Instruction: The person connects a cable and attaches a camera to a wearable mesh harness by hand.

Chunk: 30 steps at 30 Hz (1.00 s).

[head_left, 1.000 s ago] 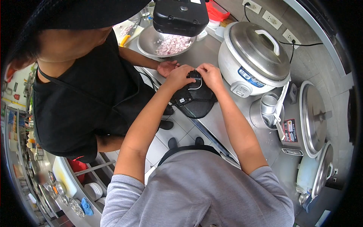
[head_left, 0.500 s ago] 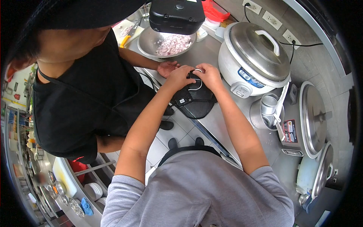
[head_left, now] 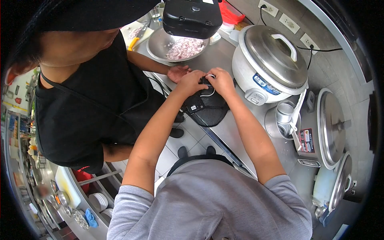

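The left hand (head_left: 189, 84) and right hand (head_left: 221, 81) are close together on the table (head_left: 244, 120), just left of the cooker (head_left: 266, 62). The right fingertips are closed on a thin white cable (head_left: 209, 94); the left ones grip the edge of a small black device (head_left: 205, 83). Both lie on a black pouch (head_left: 212, 114), left of the cooker and toward the wearer. A co-worker's open hand (head_left: 178, 73) is beside the left hand, farther from the cooker. A metal bowl (head_left: 160, 47) of chopped pieces (head_left: 185, 48), pale pink, stands left of the cooker, beyond the hands. On the cooker's near side, a pot (head_left: 273, 124) holds a metal cup (head_left: 284, 113) and white utensils (head_left: 296, 114). Sockets (head_left: 289, 23) line the wall behind the cooker.
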### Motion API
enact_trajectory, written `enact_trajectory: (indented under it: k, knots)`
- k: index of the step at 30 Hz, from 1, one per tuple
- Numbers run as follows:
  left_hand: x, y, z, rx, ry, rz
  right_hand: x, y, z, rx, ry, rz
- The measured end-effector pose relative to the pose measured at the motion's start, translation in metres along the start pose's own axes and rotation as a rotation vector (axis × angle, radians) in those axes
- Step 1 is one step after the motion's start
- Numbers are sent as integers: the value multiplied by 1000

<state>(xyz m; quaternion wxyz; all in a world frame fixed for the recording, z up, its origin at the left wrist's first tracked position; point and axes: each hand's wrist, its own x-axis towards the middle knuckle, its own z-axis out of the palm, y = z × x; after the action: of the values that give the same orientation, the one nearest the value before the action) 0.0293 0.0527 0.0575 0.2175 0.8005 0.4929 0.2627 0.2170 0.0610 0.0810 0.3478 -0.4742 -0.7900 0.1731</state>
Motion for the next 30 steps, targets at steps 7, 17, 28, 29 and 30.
enact_trajectory:
  k: [7, 17, 28, 29, 30]
  knots:
    - [-1, 3, -3, -23, 5, -4, 4, 5, -3, -22, -57, -79]
    - [0, 10, -9, -1, -48, -57, 9, 5, -6, -32, -138, -17]
    - [-1, 12, -10, -39, -67, -142, 3, 12, -10, 241, -97, 189]
    - [-1, 10, -7, -39, -68, -142, 3, 13, -10, 241, -97, 190]
    - [-1, 7, -4, -49, 6, -50, 3, 15, -10, 225, -88, 168]
